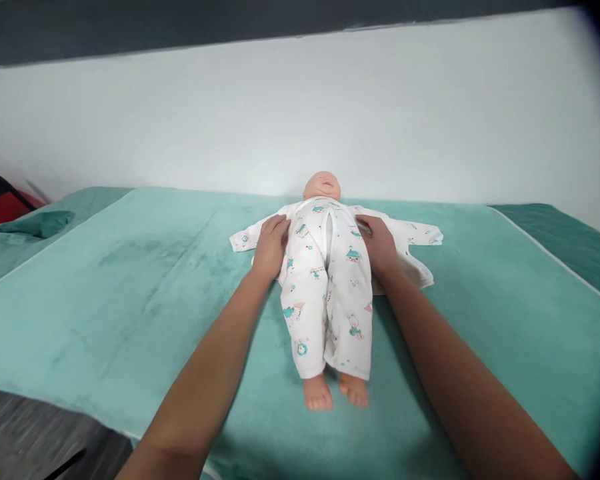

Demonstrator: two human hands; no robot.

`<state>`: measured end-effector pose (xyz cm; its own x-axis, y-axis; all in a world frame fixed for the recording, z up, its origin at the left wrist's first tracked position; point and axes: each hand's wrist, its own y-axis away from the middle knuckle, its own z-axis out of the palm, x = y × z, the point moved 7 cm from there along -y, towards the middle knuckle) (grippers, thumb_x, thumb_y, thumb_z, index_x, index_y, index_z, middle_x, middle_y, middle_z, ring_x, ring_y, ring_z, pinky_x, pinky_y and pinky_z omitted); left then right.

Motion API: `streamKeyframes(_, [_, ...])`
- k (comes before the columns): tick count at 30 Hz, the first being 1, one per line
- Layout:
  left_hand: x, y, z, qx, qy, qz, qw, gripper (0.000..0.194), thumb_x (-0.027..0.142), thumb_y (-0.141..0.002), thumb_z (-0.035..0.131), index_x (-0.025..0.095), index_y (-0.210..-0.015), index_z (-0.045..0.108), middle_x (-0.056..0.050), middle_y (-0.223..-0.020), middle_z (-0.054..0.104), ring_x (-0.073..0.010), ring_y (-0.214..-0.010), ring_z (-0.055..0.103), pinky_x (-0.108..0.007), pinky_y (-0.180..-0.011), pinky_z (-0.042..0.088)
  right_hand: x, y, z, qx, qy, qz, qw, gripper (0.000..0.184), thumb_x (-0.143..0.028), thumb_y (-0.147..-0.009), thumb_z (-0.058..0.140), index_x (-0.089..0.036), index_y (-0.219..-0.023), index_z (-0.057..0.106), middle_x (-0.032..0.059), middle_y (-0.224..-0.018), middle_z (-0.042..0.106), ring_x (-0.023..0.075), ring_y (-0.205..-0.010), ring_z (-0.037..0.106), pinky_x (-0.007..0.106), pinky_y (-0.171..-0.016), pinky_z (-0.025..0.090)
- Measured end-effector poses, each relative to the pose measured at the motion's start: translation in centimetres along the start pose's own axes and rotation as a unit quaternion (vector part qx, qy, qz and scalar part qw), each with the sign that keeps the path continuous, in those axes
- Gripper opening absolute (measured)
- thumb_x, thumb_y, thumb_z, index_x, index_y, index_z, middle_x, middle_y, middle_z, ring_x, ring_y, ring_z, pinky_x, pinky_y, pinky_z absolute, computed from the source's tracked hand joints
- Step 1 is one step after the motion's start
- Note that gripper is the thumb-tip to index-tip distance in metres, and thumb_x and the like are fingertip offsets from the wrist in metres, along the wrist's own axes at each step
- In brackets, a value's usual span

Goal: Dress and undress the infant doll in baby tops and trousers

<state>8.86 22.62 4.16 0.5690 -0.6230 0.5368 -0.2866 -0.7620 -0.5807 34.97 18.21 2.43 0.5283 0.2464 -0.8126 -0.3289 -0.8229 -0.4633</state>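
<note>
My left grip (271,245) and right grip (379,244) flank a doll (307,263) lying toward the bed's (130,300) far edge; whether they pinch, I cannot tell. Likely light, soft-clothed, best held at the waist.

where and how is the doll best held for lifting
Probably around the trunk, one hand from each side, below the outspread sleeves. The doll lies face up with its feet toward the camera, and the trunk is broad and central. The left hand and right hand are at its two sides.
</note>
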Motion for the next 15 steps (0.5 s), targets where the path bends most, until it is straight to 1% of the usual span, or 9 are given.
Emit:
streamKeyframes(2, [0.6, 0.9, -0.4, -0.004, -0.009, -0.005, 1.0, 0.036, 0.018, -0.088, 0.051, 0.022, -0.12, 0.065, -0.01, -0.129, 0.063, -0.024, -0.125, 0.05, -0.041, -0.112, 0.036, 1.1, 0.8, -0.6, 0.027, 0.009, 0.08, 0.996, 0.026, -0.034, -0.079, 0.058, -0.021, -0.099, 0.067, 0.0098, -0.106, 0.07, 0.0261, -0.099, 0.063, 0.044, -0.093, 0.048])
streamKeyframes(3, [0.8, 1.2, -0.5, -0.007, -0.005, -0.013, 1.0, 0.034, 0.018, -0.088, 0.05, 0.023, -0.118, 0.065, -0.01, -0.124, 0.065, -0.0239, -0.121, 0.052, -0.041, -0.109, 0.038, 1.5, 1.2, -0.6, 0.024, 0.015, 0.113, 0.993, 0.023, -0.036, -0.077, 0.059, -0.022, -0.093, 0.067, 0.0093, -0.1, 0.071, 0.0263, -0.093, 0.063, 0.044, -0.089, 0.049])
streamKeyframes(5, [0.9, 1.3, -0.6, -0.01, 0.03, -0.045, 0.998, 0.032, 0.019, -0.089, 0.047, 0.023, -0.116, 0.065, -0.009, -0.118, 0.067, -0.0231, -0.113, 0.056, -0.039, -0.103, 0.042, 1.8, 1.5, -0.5, -0.003, 0.024, 0.144, 0.989, 0.018, -0.039, -0.075, 0.061, -0.022, -0.08, 0.067, 0.0083, -0.088, 0.072, 0.0266, -0.085, 0.063, 0.043, -0.084, 0.05])
streamKeyframes(7, [0.6, 1.2, -0.4, -0.004, 0.092, -0.092, 0.991, 0.03, 0.022, -0.09, 0.047, 0.022, -0.114, 0.064, -0.009, -0.116, 0.067, -0.0213, -0.108, 0.059, -0.037, -0.099, 0.045, 1.5, 1.5, -0.3, -0.025, 0.015, 0.149, 0.988, 0.02, -0.041, -0.075, 0.061, -0.022, -0.074, 0.067, 0.0079, -0.083, 0.071, 0.0271, -0.084, 0.062, 0.041, -0.08, 0.05])
streamKeyframes(9, [0.0, 1.2, -0.1, 0.017, 0.16, -0.148, 0.976, 0.025, 0.027, -0.09, 0.05, 0.021, -0.111, 0.062, -0.008, -0.114, 0.068, -0.0195, -0.106, 0.061, -0.035, -0.097, 0.046, 1.0, 1.4, -0.2, -0.033, -0.004, 0.153, 0.988, 0.023, -0.043, -0.075, 0.06, -0.021, -0.073, 0.067, 0.0081, -0.082, 0.071, 0.0278, -0.085, 0.062, 0.04, -0.075, 0.051])
streamKeyframes(12, [-0.8, 1.5, 0.4, 0.047, 0.252, -0.234, 0.938, 0.024, 0.038, -0.09, 0.053, 0.019, -0.103, 0.061, -0.008, -0.109, 0.068, -0.0187, -0.101, 0.062, -0.033, -0.091, 0.049, 0.3, 1.4, 0.1, -0.054, -0.03, 0.163, 0.985, 0.028, -0.045, -0.079, 0.057, -0.019, -0.073, 0.066, 0.0095, -0.08, 0.071, 0.0286, -0.08, 0.064, 0.039, -0.067, 0.052])
streamKeyframes(14, [-0.9, 1.8, 0.8, 0.046, 0.31, -0.275, 0.909, 0.028, 0.042, -0.089, 0.053, 0.018, -0.099, 0.064, -0.008, -0.105, 0.07, -0.0194, -0.096, 0.064, -0.033, -0.086, 0.051, -0.3, 1.5, 0.3, -0.08, -0.054, 0.156, 0.983, 0.027, -0.044, -0.079, 0.058, -0.02, -0.071, 0.067, 0.0095, -0.078, 0.071, 0.028, -0.075, 0.064, 0.04, -0.065, 0.053])
streamKeyframes(15, [-0.7, 1.9, 1.0, 0.04, 0.335, -0.289, 0.896, 0.028, 0.042, -0.088, 0.055, 0.018, -0.098, 0.065, -0.008, -0.103, 0.071, -0.02, -0.094, 0.065, -0.034, -0.085, 0.052, -0.6, 1.5, 0.4, -0.091, -0.068, 0.145, 0.983, 0.026, -0.042, -0.079, 0.059, -0.02, -0.071, 0.067, 0.009, -0.076, 0.071, 0.0276, -0.073, 0.064, 0.04, -0.065, 0.054])
